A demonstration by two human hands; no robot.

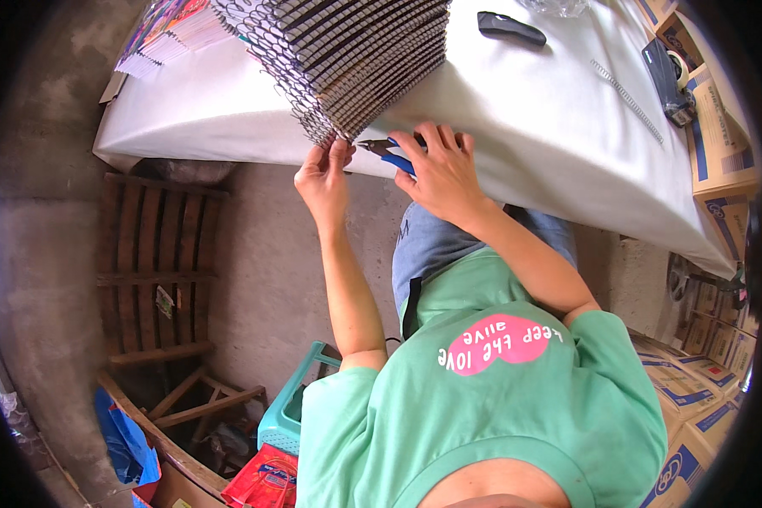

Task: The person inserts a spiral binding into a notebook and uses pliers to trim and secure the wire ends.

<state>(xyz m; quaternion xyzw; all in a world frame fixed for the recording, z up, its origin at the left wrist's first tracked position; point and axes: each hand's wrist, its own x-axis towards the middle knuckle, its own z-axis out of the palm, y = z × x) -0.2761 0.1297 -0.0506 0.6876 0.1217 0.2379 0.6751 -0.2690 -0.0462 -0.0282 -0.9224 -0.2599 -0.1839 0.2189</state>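
A tall stack of spiral-bound notebooks (372,59) with dark coils stands at the near edge of the white-covered table. My left hand (323,182) is closed in a pinch at the stack's lowest near corner, on the end of a spiral coil; the fingertips partly hide it. My right hand (444,173) grips a pair of cutting pliers (395,159) with blue handles. Its metal jaws point left toward my left fingertips, close to the stack's corner. Whether the jaws touch the wire is too small to tell.
On the white tablecloth (516,127) lie a black tool (512,29), a loose wire coil (626,100) and a black tape dispenser (669,80). More notebooks (173,46) stand at far left. Cardboard boxes (720,135) line the right side. Below left are a wooden pallet (157,262) and a turquoise plastic stool (284,411).
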